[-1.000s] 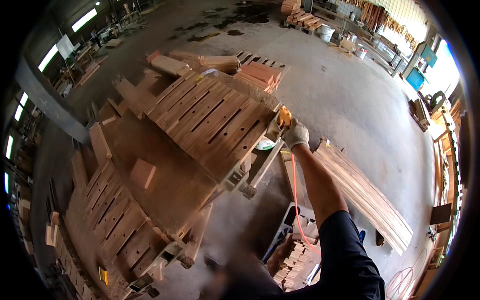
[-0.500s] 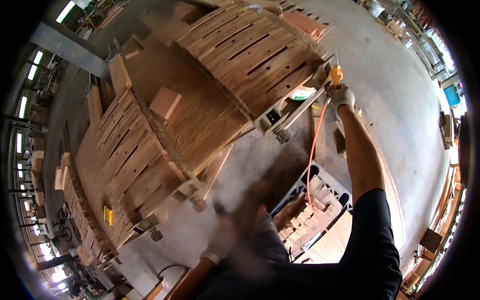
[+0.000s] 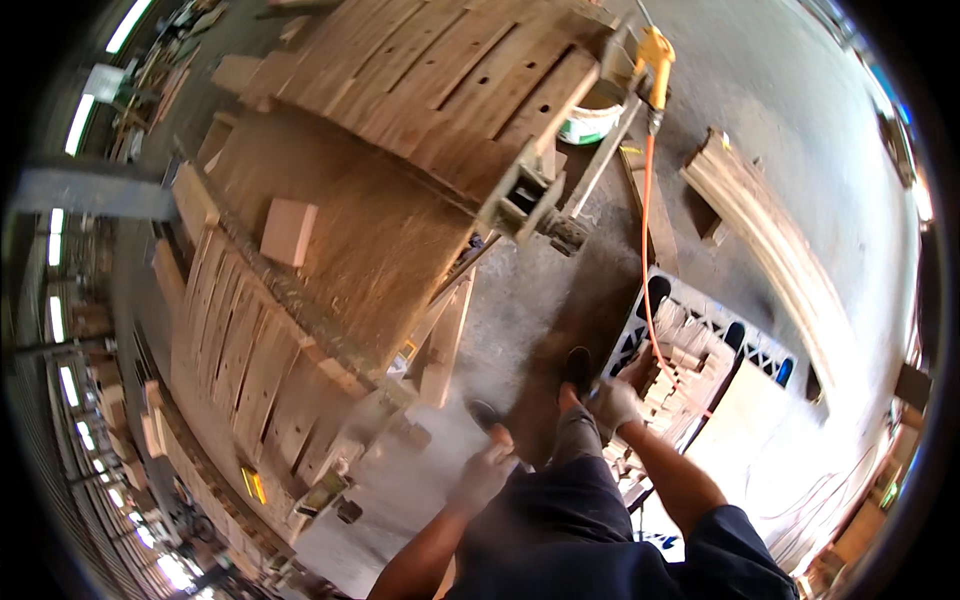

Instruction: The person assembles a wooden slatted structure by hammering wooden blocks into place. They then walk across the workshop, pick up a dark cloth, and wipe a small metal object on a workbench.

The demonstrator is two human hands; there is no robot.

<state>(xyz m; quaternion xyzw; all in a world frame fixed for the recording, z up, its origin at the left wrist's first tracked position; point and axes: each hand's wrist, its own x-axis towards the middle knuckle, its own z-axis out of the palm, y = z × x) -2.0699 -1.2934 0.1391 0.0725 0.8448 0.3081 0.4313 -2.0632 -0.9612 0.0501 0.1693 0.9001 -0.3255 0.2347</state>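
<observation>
My right hand (image 3: 616, 404), in a pale glove, hangs beside the stack of small wooden pieces (image 3: 682, 392); its finger shape is unclear. My left hand (image 3: 484, 472) hovers over the floor in front of my legs, smeared by motion. Neither hand shows a thing I can make out in it. A yellow air blow gun (image 3: 656, 58) hangs on the metal rail at the slatted wooden panel's (image 3: 470, 70) right corner, apart from my hands. From it an orange hose (image 3: 647, 210) runs down across the stacked pieces.
The wooden pieces lie on a grey plastic pallet (image 3: 665, 285), beside a pale board (image 3: 735, 410). Long curved wooden strips (image 3: 770, 235) lie on the right. A white bucket (image 3: 590, 124) stands under the rail. On the left are a second slatted panel (image 3: 235, 330) and a wooden block (image 3: 289, 231).
My right hand has left the yellow blow gun and dropped to beside the wooden pieces; the gun stays on the rail. My left hand has shifted slightly right. The view has turned.
</observation>
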